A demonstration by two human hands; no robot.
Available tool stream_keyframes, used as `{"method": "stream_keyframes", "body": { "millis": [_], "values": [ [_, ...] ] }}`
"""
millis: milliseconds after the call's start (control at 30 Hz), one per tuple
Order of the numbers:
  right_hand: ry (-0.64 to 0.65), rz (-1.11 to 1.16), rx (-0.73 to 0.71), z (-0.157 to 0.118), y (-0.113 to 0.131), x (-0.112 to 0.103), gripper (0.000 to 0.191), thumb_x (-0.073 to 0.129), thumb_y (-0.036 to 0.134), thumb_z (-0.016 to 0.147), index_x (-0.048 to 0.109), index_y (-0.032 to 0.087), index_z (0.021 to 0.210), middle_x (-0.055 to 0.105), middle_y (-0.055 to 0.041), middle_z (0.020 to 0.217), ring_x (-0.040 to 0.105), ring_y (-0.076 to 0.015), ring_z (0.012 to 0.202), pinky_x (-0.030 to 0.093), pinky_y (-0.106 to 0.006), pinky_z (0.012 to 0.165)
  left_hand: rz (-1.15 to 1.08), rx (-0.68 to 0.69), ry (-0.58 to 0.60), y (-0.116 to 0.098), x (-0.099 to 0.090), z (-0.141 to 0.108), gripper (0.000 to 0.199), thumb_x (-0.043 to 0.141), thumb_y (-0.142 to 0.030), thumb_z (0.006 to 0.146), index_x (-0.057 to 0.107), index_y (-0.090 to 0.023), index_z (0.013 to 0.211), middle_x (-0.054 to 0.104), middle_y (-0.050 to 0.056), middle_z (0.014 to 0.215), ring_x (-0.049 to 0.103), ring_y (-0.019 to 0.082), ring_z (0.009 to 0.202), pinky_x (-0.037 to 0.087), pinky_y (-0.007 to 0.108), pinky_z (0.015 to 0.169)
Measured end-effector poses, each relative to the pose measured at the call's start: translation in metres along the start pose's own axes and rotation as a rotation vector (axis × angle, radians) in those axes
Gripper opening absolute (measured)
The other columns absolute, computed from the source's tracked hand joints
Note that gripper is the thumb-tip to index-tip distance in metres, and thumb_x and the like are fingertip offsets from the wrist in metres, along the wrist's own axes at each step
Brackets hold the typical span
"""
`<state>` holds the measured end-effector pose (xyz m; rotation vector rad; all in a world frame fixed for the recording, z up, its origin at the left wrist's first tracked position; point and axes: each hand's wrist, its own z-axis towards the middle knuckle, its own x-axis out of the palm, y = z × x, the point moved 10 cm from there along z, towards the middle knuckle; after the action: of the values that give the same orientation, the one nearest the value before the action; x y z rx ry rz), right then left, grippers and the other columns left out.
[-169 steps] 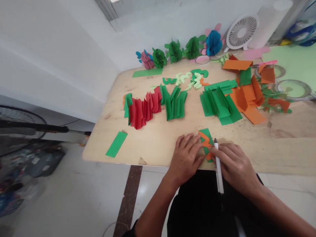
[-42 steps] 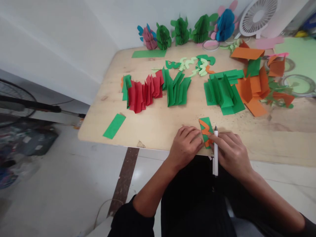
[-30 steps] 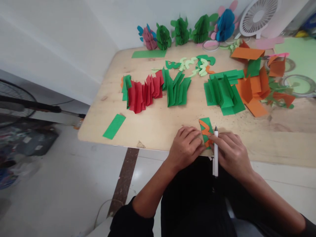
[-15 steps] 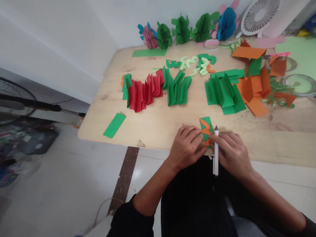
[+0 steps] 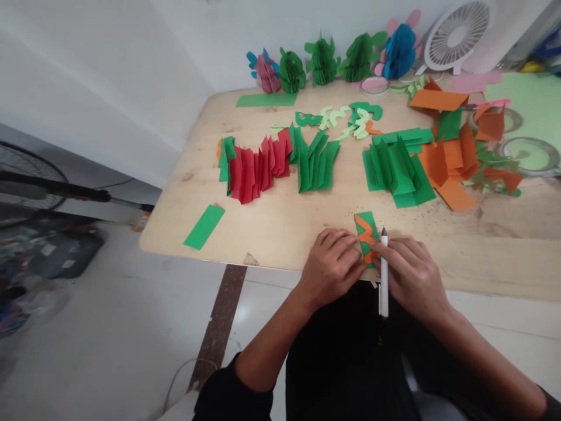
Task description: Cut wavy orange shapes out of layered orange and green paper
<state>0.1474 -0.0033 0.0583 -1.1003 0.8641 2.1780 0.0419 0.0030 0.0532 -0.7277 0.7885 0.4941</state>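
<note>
A narrow green paper strip [image 5: 370, 218] lies at the table's front edge with an orange zigzag paper cutout [image 5: 366, 233] on top of it. My left hand [image 5: 332, 261] is at the strip's left side, its fingers curled together with the tips at the lower edge. My right hand [image 5: 411, 273] has a white pen [image 5: 384, 286] tucked between its fingers, dark end pointing away from me. The index finger of that hand touches the orange cutout's lower part. The bottom of the strip is partly covered by my fingers.
Folded red paper [image 5: 248, 172] and folded green papers [image 5: 397, 169] stand farther back. Orange folded pieces [image 5: 458, 152] pile up at right. Curved cutouts [image 5: 339, 116], several honeycomb paper figures [image 5: 323, 61] and a white fan [image 5: 458, 36] are behind. Another green strip [image 5: 204, 227] lies left.
The view has shifted slightly, so the table sits a little lower in the picture. My hands, the strip and the pen keep nearly the same positions.
</note>
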Motion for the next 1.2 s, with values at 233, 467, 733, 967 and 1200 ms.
{"method": "stream_keyframes", "body": {
  "millis": [233, 467, 733, 967, 1200],
  "values": [
    [0.0, -0.006, 0.003, 0.001, 0.001, -0.001, 0.04, 0.048, 0.006, 0.086, 0.057, 0.019, 0.123, 0.067, -0.009, 0.092, 0.058, -0.0241, 0.09, 0.044, -0.037, 0.076, -0.028, 0.059, 0.022, -0.005, 0.001, -0.002, 0.015, 0.055, -0.021, 0.092, 0.068, -0.019, 0.084, 0.069, 0.005, 0.104, 0.059, 0.02, 0.104, 0.048, 0.039, 0.093],
    [-0.009, 0.0, 0.01, -0.001, -0.001, 0.0, 0.038, 0.05, 0.007, 0.086, 0.059, 0.018, 0.122, 0.067, -0.0085, 0.089, 0.058, -0.0239, 0.088, 0.043, -0.037, 0.074, -0.028, 0.062, 0.031, -0.005, 0.002, -0.002, 0.017, 0.053, -0.021, 0.093, 0.068, -0.019, 0.083, 0.069, 0.005, 0.102, 0.059, 0.019, 0.101, 0.048, 0.038, 0.092],
    [-0.007, 0.003, 0.019, 0.0, 0.0, 0.0, 0.041, 0.048, 0.006, 0.086, 0.058, 0.019, 0.123, 0.067, -0.0078, 0.089, 0.058, -0.0239, 0.088, 0.043, -0.036, 0.074, -0.04, 0.061, 0.039, -0.004, 0.003, -0.002, 0.016, 0.054, -0.02, 0.093, 0.068, -0.019, 0.085, 0.07, 0.005, 0.102, 0.059, 0.019, 0.101, 0.048, 0.039, 0.091],
    [-0.015, 0.009, 0.013, -0.001, 0.0, 0.0, 0.037, 0.05, 0.005, 0.085, 0.058, 0.019, 0.118, 0.067, -0.0082, 0.092, 0.059, -0.0242, 0.092, 0.044, -0.038, 0.077, -0.103, 0.018, -0.058, -0.001, -0.009, 0.0, 0.012, 0.057, -0.021, 0.09, 0.067, -0.018, 0.085, 0.07, 0.006, 0.104, 0.059, 0.021, 0.103, 0.049, 0.04, 0.093],
    [-0.029, 0.011, -0.015, -0.003, 0.001, 0.0, 0.039, 0.049, 0.003, 0.085, 0.058, 0.017, 0.12, 0.068, -0.0097, 0.092, 0.058, -0.0254, 0.094, 0.045, -0.038, 0.077, -0.037, -0.043, -0.095, 0.005, -0.008, 0.007, 0.017, 0.051, -0.024, 0.094, 0.067, -0.018, 0.089, 0.07, 0.006, 0.106, 0.062, 0.021, 0.096, 0.05, 0.039, 0.086]
  ]
}}
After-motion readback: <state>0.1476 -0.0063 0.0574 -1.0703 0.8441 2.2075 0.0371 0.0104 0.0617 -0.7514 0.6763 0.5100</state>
